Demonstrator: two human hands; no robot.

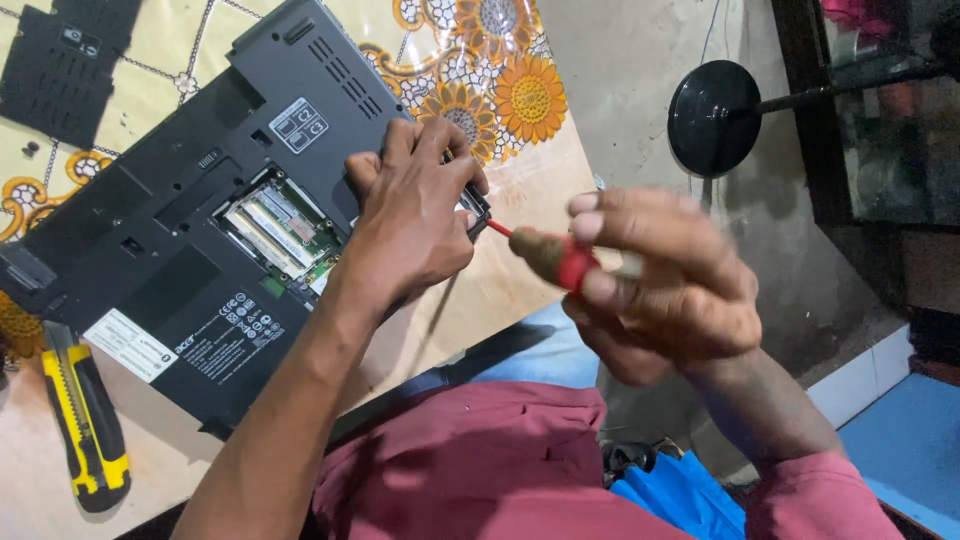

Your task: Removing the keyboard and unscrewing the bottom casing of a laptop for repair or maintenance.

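A black laptop (170,230) lies upside down on the table, its memory bay (280,232) open and showing green boards. My left hand (415,215) rests on the laptop's right corner, fingers curled over the edge. My right hand (660,280) is blurred and grips a screwdriver (560,258) with a red handle; its shaft points left toward the corner under my left hand.
A yellow and black utility knife (85,420) lies at the table's near left edge. A black cover panel (65,65) sits at the far left on the flowered tablecloth (500,90). A round black stand base (712,118) is on the floor to the right.
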